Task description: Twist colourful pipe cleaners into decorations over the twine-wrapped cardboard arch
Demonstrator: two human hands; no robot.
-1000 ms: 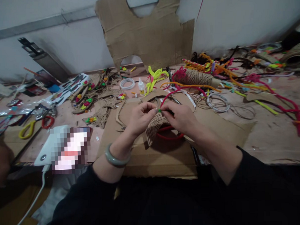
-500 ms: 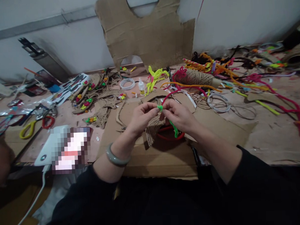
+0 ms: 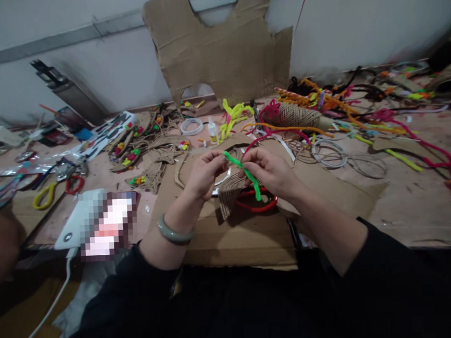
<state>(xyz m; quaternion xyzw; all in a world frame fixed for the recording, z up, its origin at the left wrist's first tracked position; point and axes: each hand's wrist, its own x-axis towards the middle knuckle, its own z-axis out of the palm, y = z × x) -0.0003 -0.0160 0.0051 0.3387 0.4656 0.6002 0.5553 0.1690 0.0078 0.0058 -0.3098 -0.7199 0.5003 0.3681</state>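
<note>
Your right hand (image 3: pixel 270 172) and the bright green fuzzy cord (image 3: pixel 253 181) partly hide the brown twine-ribbed piece (image 3: pixel 230 192). Your left hand's (image 3: pixel 205 176) grip on the cord: too small to tell. Phone screen (image 3: pixel 109 225) pixelated, unreadable. Cut off: 1 blurred bare limb (image 3: pixel 2 243), left; 1 brown twine spool (image 3: pixel 449 74), right.

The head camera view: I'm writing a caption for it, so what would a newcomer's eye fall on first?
Probably the bright green strand, held by the left hand and the right hand near the centre. Behind, a large cardboard sheet with cut-outs rises at the back of the table. Near its foot, a neon-yellow bundle also stands out.
</note>
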